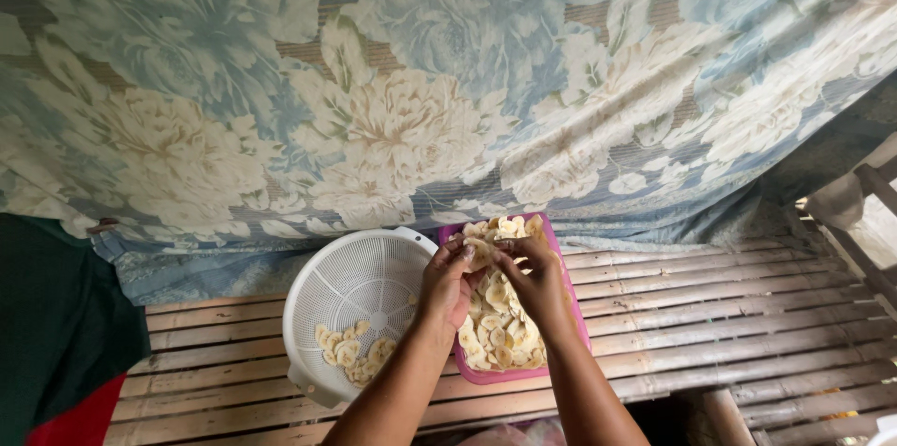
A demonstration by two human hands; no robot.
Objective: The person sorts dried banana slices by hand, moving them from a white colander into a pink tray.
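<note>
My left hand (447, 285) and right hand (534, 280) pinch, it seems, one pale banana slice (478, 253) between closed fingers (464, 254), above the pink tray (572, 289); the white colander (348, 285) sits alongside on the bamboo counter (747, 315).

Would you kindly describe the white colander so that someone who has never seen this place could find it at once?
On the slatted bamboo platform, below the flowered blue cloth, two containers sit side by side. The white colander is the round, perforated one beside the left hand, with few banana slices; its neighbour is a pink rectangular tray heaped with them.
</note>
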